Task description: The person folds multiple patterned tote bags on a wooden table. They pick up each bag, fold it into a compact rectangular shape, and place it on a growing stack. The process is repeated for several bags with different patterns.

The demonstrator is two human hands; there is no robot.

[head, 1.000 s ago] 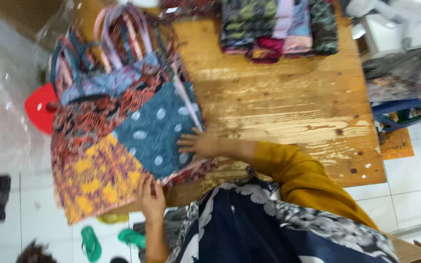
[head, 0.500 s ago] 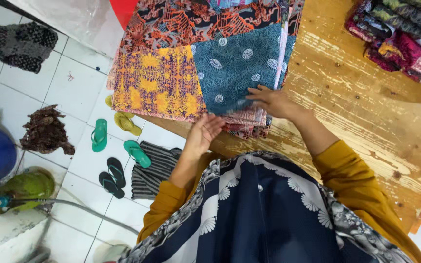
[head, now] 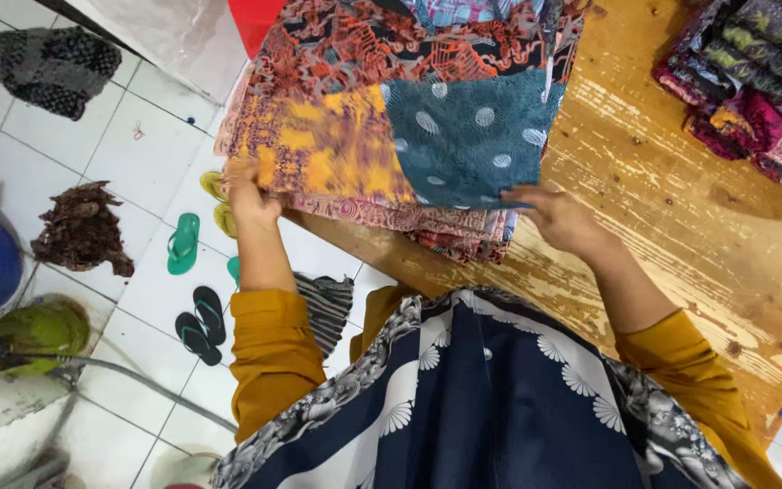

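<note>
Leftmost, the left hand (head: pixel 251 201) pinches the yellow corner of the patchwork cloth (head: pixel 382 149), fingers closed on its edge where it overhangs the tabletop (head: pixel 681 208). Further right, the right hand (head: pixel 558 217) grips the cloth's teal corner, the cloth lying atop a fabric stack (head: pixel 445 226) at the tabletop's near edge.

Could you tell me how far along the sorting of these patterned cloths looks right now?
Done: folded cloths sit piled at the wooden table's far corner. In hand: the left hand and right hand grip the near edge of the yellow-and-teal patchwork cloth atop the stack. Left: that stack, and dark cloth heaps on the floor.
</note>
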